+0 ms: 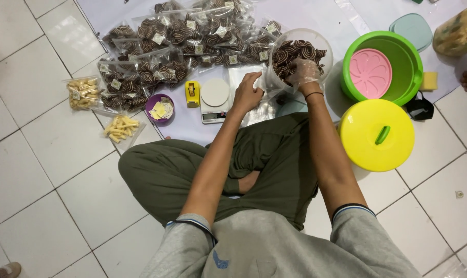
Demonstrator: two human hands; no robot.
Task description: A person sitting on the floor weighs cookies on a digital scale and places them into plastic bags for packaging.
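I sit cross-legged on a tiled floor. My right hand (305,73), in a thin clear glove, reaches into a clear plastic tub (274,49) full of brown-and-cream spiral cookies (295,51); whether it grips one I cannot tell. My left hand (248,92) is bare and rests on a clear plastic bag (238,76) lying beside the tub, fingers curled on its edge. Just left of that hand stands a small white kitchen scale (214,99).
Many sealed bags of spiral cookies (161,46) are piled at the back left. Bags of pale stick snacks (83,92) lie further left. A yellow tape dispenser (192,93), purple bowl of labels (160,109), green bucket (406,67) and yellow lid (376,135) surround me.
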